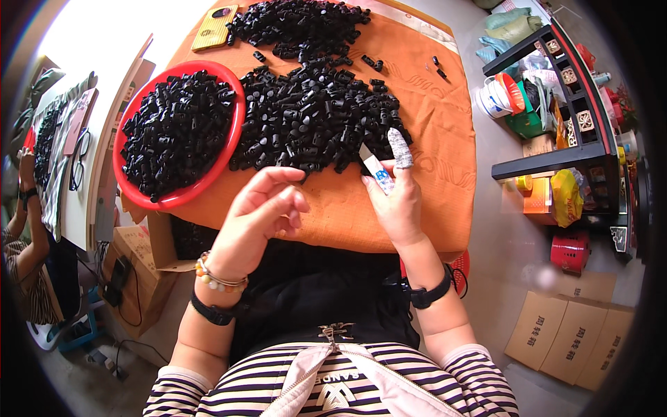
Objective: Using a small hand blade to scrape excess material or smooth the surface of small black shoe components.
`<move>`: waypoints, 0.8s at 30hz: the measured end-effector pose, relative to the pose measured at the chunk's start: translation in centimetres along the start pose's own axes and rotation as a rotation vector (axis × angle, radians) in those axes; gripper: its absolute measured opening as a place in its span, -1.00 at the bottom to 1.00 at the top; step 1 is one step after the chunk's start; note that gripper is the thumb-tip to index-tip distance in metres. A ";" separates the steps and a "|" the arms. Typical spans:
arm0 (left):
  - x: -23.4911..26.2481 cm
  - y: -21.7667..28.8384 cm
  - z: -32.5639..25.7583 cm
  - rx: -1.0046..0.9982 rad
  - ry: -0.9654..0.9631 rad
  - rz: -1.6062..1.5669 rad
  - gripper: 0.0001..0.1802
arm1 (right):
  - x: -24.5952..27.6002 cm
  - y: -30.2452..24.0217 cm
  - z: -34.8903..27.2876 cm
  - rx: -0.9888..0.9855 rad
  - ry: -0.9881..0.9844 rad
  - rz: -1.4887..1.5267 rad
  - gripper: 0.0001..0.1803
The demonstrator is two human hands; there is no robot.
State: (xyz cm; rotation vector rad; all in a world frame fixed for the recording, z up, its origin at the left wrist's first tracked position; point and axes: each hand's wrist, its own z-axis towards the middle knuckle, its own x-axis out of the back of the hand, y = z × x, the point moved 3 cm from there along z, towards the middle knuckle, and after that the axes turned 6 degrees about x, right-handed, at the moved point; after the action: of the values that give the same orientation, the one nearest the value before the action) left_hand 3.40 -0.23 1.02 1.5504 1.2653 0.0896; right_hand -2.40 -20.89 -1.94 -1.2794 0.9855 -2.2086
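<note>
On the orange cloth lies a wide pile of small black plastic parts (316, 115). My left hand (267, 205) hovers at the pile's near edge, fingers loosely curled and apart. A black part sits by its index fingertip, and I see nothing gripped. My right hand (396, 205) pinches a small flat blade (379, 172) with a white and blue wrapped handle, its tip pointing at the pile. A grey-white knitted finger cover (399, 148) is on the right index finger. To the left, a red basin (238, 128) is full of similar black parts.
A second heap of black parts (299, 24) lies at the far side, beside a yellow case (213, 29). Stray parts (439, 68) are on the cloth's right. Cardboard boxes (142, 271) stand lower left; a black shelf (549, 163) stands right. Striped-sleeved arms (28, 229) show far left.
</note>
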 end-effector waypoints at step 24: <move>-1.4 -2.2 0.5 0.155 -0.286 -0.227 -0.73 | 0.4 -6.6 -1.4 -0.061 -0.213 0.779 -0.19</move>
State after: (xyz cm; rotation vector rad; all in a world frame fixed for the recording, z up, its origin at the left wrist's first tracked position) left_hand 1.68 -1.96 -0.09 1.4765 1.2306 -0.3717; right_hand -3.79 -16.22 2.68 -0.9041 1.2061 -1.4280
